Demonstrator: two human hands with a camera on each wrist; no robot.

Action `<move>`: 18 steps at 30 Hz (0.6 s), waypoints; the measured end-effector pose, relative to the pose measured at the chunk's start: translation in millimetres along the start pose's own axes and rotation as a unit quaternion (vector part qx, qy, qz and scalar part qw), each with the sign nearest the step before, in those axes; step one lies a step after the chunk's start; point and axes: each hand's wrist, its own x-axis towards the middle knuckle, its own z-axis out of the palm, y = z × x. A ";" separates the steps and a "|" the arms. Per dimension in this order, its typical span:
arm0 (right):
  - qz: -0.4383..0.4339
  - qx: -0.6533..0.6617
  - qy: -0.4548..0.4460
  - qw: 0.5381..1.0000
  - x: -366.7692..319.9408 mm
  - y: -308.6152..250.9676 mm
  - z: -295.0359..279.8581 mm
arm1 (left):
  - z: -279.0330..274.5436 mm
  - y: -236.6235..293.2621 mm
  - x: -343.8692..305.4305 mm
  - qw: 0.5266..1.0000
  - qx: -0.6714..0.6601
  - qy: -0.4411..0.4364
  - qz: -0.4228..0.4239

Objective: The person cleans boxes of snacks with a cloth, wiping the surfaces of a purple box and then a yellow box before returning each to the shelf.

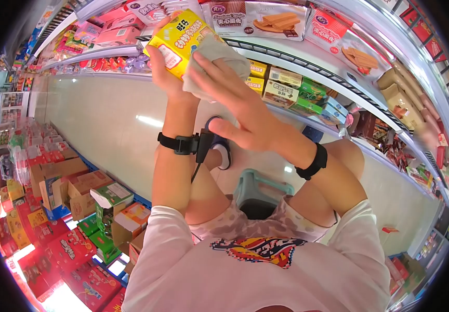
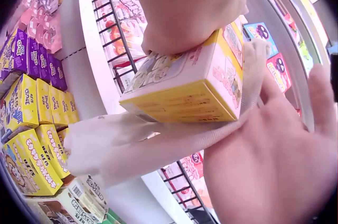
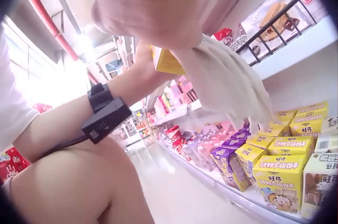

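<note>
My left hand (image 1: 168,86) grips a small yellow snack box (image 1: 170,39) from its side, holding it up in front of the shelf. Over the box's right part lies a pale grey cloth (image 1: 216,52). My right hand (image 1: 245,112) presses that cloth against the box with its fingers stretched out and the thumb apart. In the left wrist view the cloth (image 2: 121,150) runs under the tilted box (image 2: 179,102), its loose end hanging beyond. The right wrist view shows the cloth (image 3: 227,81) draping below my hand, hiding most of the box.
Wafer packs (image 1: 258,20) line the upper shelf behind a black wire rail (image 1: 307,62). Below stand yellow boxes (image 3: 282,168) and purple boxes (image 3: 229,163). A grey-green stool (image 1: 258,187) is between my legs. Cartons (image 1: 84,192) and red boxes (image 1: 68,247) are stacked at left.
</note>
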 end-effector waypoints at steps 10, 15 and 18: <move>0.098 0.052 0.115 0.987 0.8 19.7 -0.5 | 20.6 -8.9 -9.8 0.993 0.100 -0.057 -0.010; 0.018 -0.080 -0.043 0.996 -2.6 -7.0 6.4 | 1.7 11.2 0.4 0.997 0.059 0.050 -0.020; 0.016 -0.039 -0.020 0.999 -2.2 17.6 -0.5 | 1.4 12.2 -3.1 0.996 0.067 0.042 -0.030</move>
